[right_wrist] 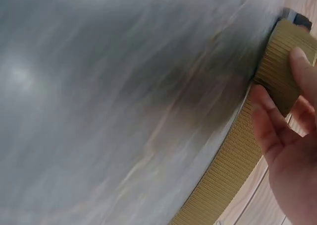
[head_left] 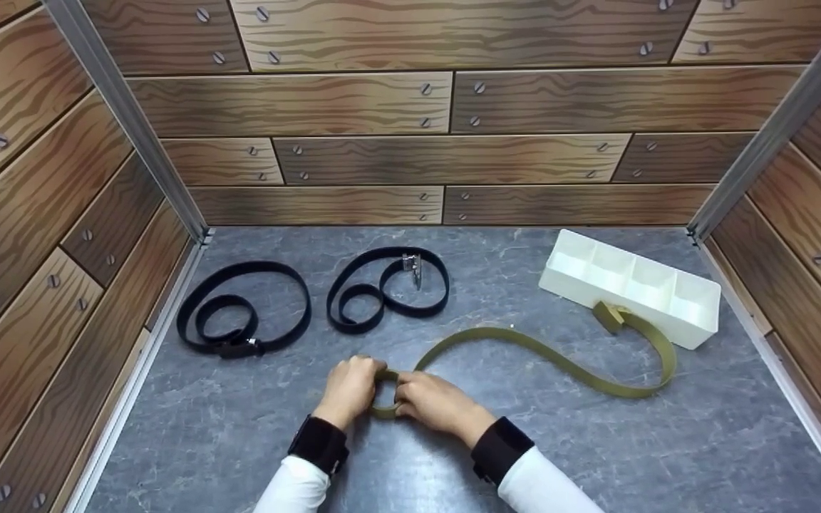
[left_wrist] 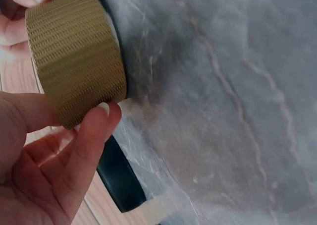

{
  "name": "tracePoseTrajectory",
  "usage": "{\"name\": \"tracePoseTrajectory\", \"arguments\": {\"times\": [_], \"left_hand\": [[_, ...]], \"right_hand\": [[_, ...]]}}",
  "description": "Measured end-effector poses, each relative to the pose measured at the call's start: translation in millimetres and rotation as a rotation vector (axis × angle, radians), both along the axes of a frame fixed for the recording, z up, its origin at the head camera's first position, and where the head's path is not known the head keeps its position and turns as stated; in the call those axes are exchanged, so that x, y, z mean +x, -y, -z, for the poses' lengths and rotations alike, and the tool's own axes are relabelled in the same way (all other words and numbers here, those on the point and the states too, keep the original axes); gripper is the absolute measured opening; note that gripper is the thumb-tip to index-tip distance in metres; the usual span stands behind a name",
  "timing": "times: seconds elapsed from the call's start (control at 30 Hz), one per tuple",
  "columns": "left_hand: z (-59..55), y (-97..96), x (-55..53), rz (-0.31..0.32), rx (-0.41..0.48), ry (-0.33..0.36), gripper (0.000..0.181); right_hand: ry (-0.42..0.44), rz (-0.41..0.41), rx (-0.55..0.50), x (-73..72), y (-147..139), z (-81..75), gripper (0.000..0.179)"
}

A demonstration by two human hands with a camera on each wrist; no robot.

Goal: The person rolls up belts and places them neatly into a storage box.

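An olive woven belt [head_left: 485,333] stands on edge across the grey table, its near end bent into a small loop. My left hand [head_left: 350,390] holds the left side of that loop, and my right hand [head_left: 439,402] holds its right side. In the left wrist view, the thumb and fingers of the left hand [left_wrist: 64,170] pinch the lower edge of the belt [left_wrist: 79,56]. The right wrist view has the right hand [right_wrist: 297,155] pinching the looped part, while the belt [right_wrist: 223,170] runs off toward the lower left. The far end curves back to a folded tip [head_left: 608,317].
Two dark belts lie loosely coiled at the back: one [head_left: 303,313] at the left, another [head_left: 389,251] with a metal buckle [head_left: 414,267] near the middle. A white divided box [head_left: 610,293] stands at the back right, close behind the olive tip. Wood-patterned walls [head_left: 446,160] enclose the table.
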State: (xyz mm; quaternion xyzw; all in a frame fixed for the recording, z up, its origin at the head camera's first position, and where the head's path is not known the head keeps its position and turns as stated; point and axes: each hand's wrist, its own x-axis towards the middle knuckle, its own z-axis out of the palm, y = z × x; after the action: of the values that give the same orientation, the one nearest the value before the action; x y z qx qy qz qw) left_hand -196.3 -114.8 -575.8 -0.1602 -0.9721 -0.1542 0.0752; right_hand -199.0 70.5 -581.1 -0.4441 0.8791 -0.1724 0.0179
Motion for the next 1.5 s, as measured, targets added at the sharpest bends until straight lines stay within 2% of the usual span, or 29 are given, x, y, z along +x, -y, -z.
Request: {"name": "tracePoseTrajectory", "arguments": {"times": [0.1, 0.3, 0.4, 0.5, 0.63, 0.73, 0.8, 0.93, 1.07, 1.2, 1.5], "left_hand": [[-1.2, -2.0, -0.8, -0.015, 0.031, 0.007, 0.015], [-2.8, -1.6, 6.8, -0.139, 0.131, 0.028, 0.011], [-3.9, -1.2, 10.2, -0.161, 0.145, 0.043, 0.01], [-2.2, 0.2, 11.0, -0.141, 0.123, 0.034, 0.015], [-0.6, 0.8, 9.0, -0.109, 0.076, 0.041, 0.019], [-1.3, 0.9, 7.0, -0.092, 0.07, 0.057, 0.022], [-1.0, 0.9, 5.7, -0.077, 0.072, 0.049, 0.024], [-0.4, 0.3, 5.4, -0.086, 0.076, 0.031, 0.022], [-1.1, 0.9, 8.3, -0.143, 0.1, 0.037, 0.014], [-2.8, 2.9, 12.1, -0.185, 0.133, 0.074, 0.017], [-2.4, 4.5, 8.6, -0.12, 0.084, 0.069, 0.022]], "right_hand": [[0.026, 0.025, 0.003, 2.6, 4.7, -1.8, 0.012], [-0.055, 0.069, 0.018, 6.1, 11.7, -0.8, 0.015], [-0.064, 0.053, 0.018, 5.1, 12.3, 0.5, 0.014], [-0.032, 0.008, 0.008, 2.6, 8.3, 1.7, 0.006], [-0.048, -0.063, -0.02, -3.7, -2.0, 3.5, 0.006], [-0.079, -0.077, -0.035, -6.8, -5.0, 5.1, 0.007], [-0.066, -0.079, -0.039, -6.5, -4.1, 5.8, 0.008], [-0.046, -0.088, -0.044, -3.2, 1.7, 7.2, 0.01], [-0.083, -0.049, -0.027, 1.7, 9.0, 7.2, 0.01], [-0.107, -0.001, -0.019, 6.7, 13.9, 7.4, 0.01], [-0.083, 0.011, -0.022, 6.2, 6.7, 4.0, 0.007]]}}
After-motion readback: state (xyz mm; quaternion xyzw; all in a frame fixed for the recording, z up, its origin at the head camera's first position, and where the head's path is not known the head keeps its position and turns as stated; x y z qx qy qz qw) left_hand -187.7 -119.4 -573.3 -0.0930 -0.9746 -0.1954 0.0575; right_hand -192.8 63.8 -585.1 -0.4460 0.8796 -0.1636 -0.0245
